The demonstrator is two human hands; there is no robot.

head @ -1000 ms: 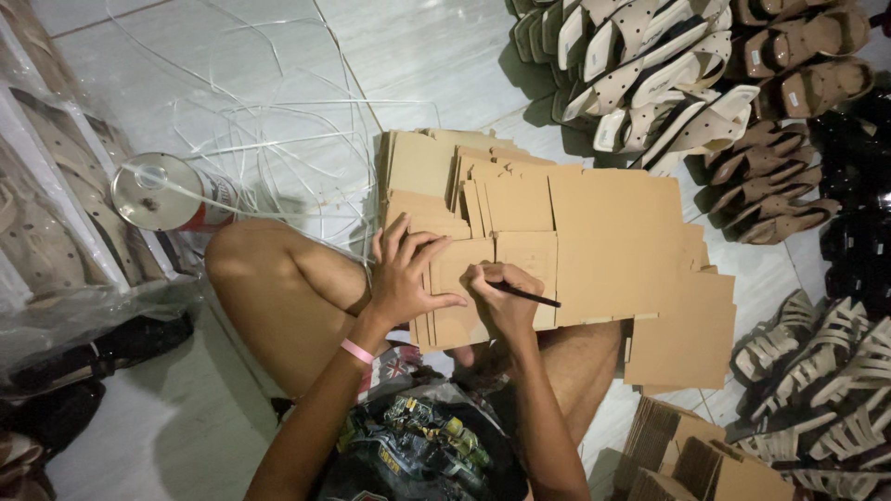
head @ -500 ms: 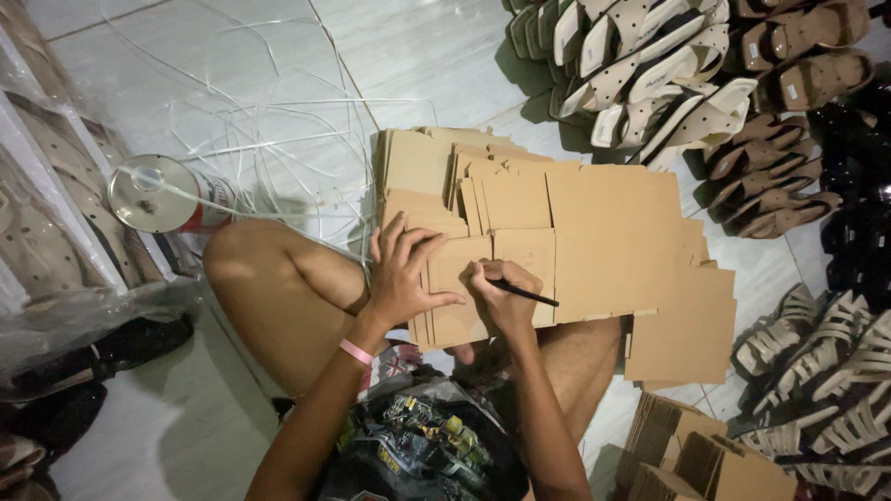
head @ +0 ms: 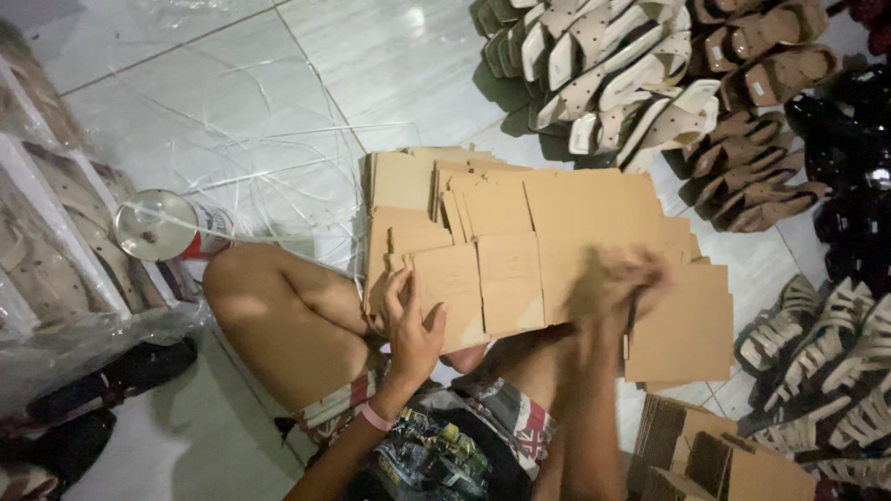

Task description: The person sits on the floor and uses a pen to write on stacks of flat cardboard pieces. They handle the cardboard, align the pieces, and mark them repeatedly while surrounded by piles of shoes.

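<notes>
**Hands on flat cardboard, right hand a blur**

The left hand lay at the near left edge of the cardboard stack, its fingers curled loosely over the edge of the front sheet; whether it pinched the sheet or only pressed on it could not be told. A pink wristband sat on that wrist. The right hand was smeared by motion above the right part of the stack, closed around a thin dark pen that pointed down toward the person.

The stack, many tan flat pieces overlapping, rested across the person's crossed legs and on the white tile floor. The left knee rose just beside its left edge.

Left of the knee stood a can with a shiny round lid, and crumpled clear plastic spread over the tiles. Pale and brown sandals lay in rows beyond the stack, with more at the right edge. Folded boxes stood at the lower right.
</notes>
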